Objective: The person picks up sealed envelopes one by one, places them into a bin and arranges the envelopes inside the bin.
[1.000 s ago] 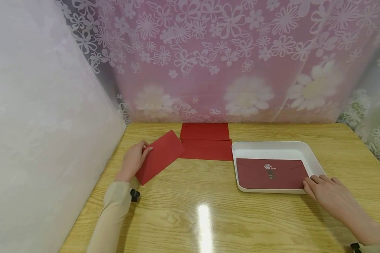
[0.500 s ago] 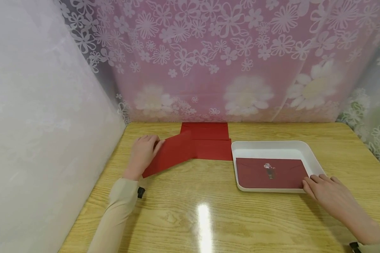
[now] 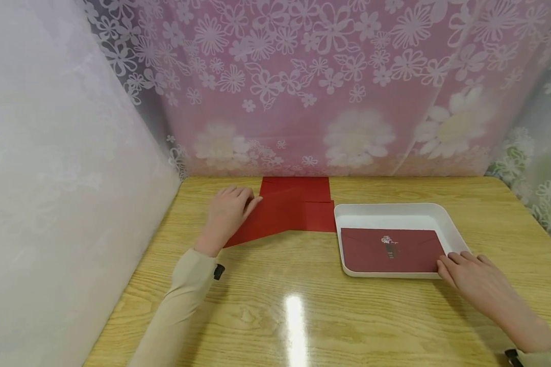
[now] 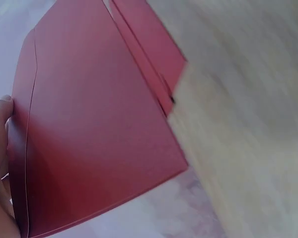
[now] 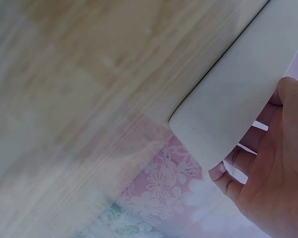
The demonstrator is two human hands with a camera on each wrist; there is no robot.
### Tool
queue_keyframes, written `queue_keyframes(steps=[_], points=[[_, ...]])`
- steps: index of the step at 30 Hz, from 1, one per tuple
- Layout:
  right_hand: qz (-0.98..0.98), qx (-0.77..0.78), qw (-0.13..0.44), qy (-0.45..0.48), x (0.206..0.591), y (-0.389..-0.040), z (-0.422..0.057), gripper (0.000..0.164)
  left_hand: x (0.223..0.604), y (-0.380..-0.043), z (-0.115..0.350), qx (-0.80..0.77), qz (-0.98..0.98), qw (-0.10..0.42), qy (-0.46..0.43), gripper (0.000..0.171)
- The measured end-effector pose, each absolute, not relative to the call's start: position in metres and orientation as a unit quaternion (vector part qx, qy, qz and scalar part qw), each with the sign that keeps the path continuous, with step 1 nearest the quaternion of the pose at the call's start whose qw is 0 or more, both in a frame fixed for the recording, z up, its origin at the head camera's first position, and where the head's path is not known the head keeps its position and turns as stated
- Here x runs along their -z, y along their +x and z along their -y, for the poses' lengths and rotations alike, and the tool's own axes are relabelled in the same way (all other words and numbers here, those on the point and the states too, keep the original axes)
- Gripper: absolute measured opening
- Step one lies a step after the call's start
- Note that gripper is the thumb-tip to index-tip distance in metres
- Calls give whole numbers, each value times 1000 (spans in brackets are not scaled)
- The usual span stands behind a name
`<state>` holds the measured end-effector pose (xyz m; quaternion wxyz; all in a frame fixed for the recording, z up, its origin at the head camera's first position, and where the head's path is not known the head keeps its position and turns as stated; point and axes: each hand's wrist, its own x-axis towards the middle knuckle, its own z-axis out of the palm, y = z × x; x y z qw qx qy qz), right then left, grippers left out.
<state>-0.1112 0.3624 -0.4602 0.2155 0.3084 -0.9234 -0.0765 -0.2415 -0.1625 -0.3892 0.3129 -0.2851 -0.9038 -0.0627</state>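
Note:
My left hand (image 3: 229,211) pinches a red envelope (image 3: 268,219) along its left edge, tilted over two other red envelopes. One of those, the back envelope (image 3: 303,187), lies at the table's far edge; the front envelope (image 3: 321,216) lies just before it, partly covered by the held one. In the left wrist view the held envelope (image 4: 89,129) shows a flap line beside the fingers. My right hand (image 3: 475,278) grips the near right corner of a white tray (image 3: 395,209). A maroon envelope (image 3: 413,252) with a small printed design lies inside the tray.
The wooden table (image 3: 239,311) ends at a pink floral curtain (image 3: 303,122) behind. A white sheet (image 3: 73,178) hangs along the left side. The tray stands right beside the front red envelope.
My left hand has moved right and away from me with the red envelope, which now overlaps both envelopes on the table. The right hand and tray stay in place.

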Motion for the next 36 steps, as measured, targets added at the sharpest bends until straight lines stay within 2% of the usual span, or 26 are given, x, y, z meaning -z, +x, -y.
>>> queue_keyframes(steps=[7, 15, 24, 27, 33, 35, 36], points=[[928, 64, 214, 297, 461, -111, -362, 84, 378, -247, 129, 61, 890, 325, -314, 28], [920, 79, 224, 311, 459, -109, -363, 82, 362, -251, 82, 80, 882, 309, -347, 29], [914, 92, 231, 322, 460, -110, -363, 78, 349, -250, 17, 84, 856, 327, -392, 22], [916, 90, 229, 318, 461, -110, -364, 79, 348, -250, -5, 83, 850, 328, -403, 21], [917, 89, 230, 313, 462, -109, -365, 66, 354, -246, -43, 95, 838, 320, -432, 19], [917, 87, 234, 312, 462, -109, -364, 71, 357, -244, -54, 102, 835, 309, -444, 19], [918, 84, 234, 309, 462, -109, -364, 64, 360, -243, -59, 105, 834, 302, -451, 19]])
